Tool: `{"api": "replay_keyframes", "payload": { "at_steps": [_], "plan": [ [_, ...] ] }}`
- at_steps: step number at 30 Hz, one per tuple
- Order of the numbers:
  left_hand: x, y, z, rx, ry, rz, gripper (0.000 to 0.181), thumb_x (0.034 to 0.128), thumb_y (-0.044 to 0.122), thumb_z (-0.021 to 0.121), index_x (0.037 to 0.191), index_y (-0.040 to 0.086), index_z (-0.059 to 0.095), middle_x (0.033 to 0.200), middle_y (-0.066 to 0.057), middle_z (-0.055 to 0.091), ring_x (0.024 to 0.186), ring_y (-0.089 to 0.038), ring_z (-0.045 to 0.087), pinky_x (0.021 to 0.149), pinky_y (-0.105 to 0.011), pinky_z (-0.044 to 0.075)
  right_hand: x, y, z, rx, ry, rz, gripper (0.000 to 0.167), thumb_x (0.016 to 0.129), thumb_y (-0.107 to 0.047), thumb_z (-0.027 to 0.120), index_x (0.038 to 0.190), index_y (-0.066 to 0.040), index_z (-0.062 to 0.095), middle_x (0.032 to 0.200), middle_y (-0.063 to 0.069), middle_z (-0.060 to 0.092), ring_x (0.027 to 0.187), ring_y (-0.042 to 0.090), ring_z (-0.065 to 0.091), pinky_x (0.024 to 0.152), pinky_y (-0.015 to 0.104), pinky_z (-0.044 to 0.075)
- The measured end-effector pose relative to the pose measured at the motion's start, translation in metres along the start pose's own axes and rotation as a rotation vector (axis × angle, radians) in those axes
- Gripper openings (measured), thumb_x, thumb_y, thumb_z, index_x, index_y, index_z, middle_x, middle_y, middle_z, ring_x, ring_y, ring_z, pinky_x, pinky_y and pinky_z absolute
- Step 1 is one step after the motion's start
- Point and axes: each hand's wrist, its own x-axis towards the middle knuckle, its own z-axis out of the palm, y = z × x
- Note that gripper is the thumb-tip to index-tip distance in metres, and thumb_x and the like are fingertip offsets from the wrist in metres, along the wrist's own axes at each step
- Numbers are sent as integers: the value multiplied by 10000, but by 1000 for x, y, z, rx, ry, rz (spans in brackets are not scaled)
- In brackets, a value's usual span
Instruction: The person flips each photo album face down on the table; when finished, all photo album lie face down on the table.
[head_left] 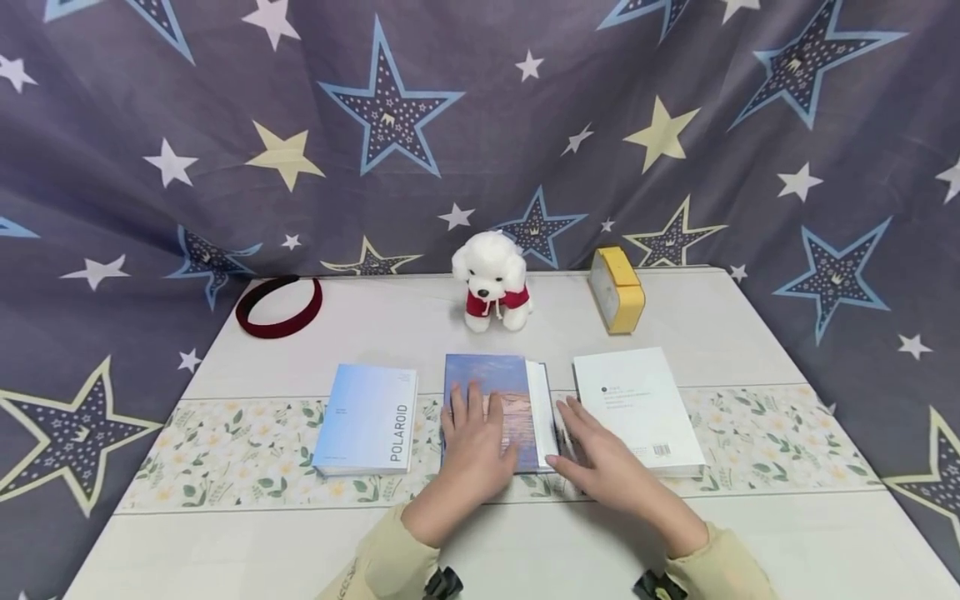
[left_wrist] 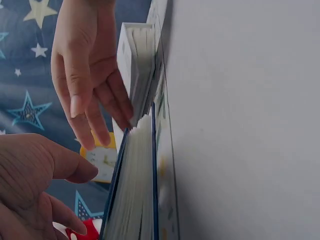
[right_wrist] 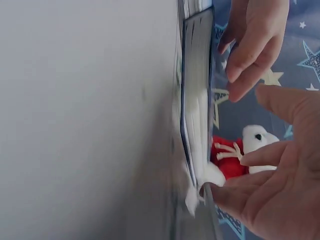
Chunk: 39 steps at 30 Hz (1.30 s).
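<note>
Fingers (head_left: 475, 402) kinda spread, gripping nothing: left hand (head_left: 474, 454) is covering the blue book (head_left: 487, 369), probably steadying it; right hand (head_left: 609, 467) sitting alongside.

Smooth book cover (head_left: 517, 408), paper pages (left_wrist: 134, 195)

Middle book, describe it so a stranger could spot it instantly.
Across the white table runs a floral strip. Partly on it, nearer than the toy dog, lies the middle book, beneath the left hand. Its purplish cover is darker than the POLAROID book and white book beside it.
</note>
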Motion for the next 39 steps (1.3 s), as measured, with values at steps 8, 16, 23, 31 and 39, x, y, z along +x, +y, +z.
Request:
{"api": "replay_keyframes", "payload": {
  "at_steps": [8, 16, 23, 31, 39],
  "plan": [
    [-9, -12, -1, -130, 3, -74, 803, 853, 277, 708, 1422, -157, 345, 1501, -432, 74, 1415, -542, 8, 1117, -635, 160, 7, -11, 8, 457, -49, 207, 621, 987, -291, 574, 1472, 38, 368, 1554, 322, 144, 1381, 480, 273, 1090, 565, 282],
    [-11, -24, 4, -349, -17, -169, 836, 841, 245, 710, 1450, -150, 295, 1533, -389, -42, 1412, -531, -100, 1100, -683, 79, 12, -20, 9, 858, 32, 396, 539, 1009, -174, 496, 1468, 64, 343, 1551, 267, 241, 1419, 407, 246, 1135, 491, 242],
    [-13, -32, 8, -423, -2, -166, 868, 832, 259, 712, 1463, -141, 270, 1537, -383, -51, 1421, -518, -90, 1103, -679, 70, 12, -20, 9, 1080, 117, 472, 523, 1009, -126, 414, 1486, 56, 299, 1552, 285, 200, 1418, 431, 239, 1144, 510, 233],
    [-14, -39, 5, -571, -42, -196, 936, 863, 387, 675, 1506, -95, 196, 1543, -364, -91, 1416, -520, -112, 1076, -717, 64, 13, -23, 7, 1118, 197, 442, 616, 982, -117, 503, 1520, 20, 236, 1570, 239, 175, 1410, 380, 273, 1117, 524, 287],
    [-14, -41, 5, -673, -52, -218, 964, 883, 458, 664, 1530, -52, 164, 1549, -358, -74, 1411, -528, -111, 1054, -743, 42, 14, -25, 10, 1142, 90, 369, 725, 1001, -147, 511, 1558, -25, 63, 1559, 225, 252, 1381, 354, 355, 1054, 427, 404]
  ]
}}
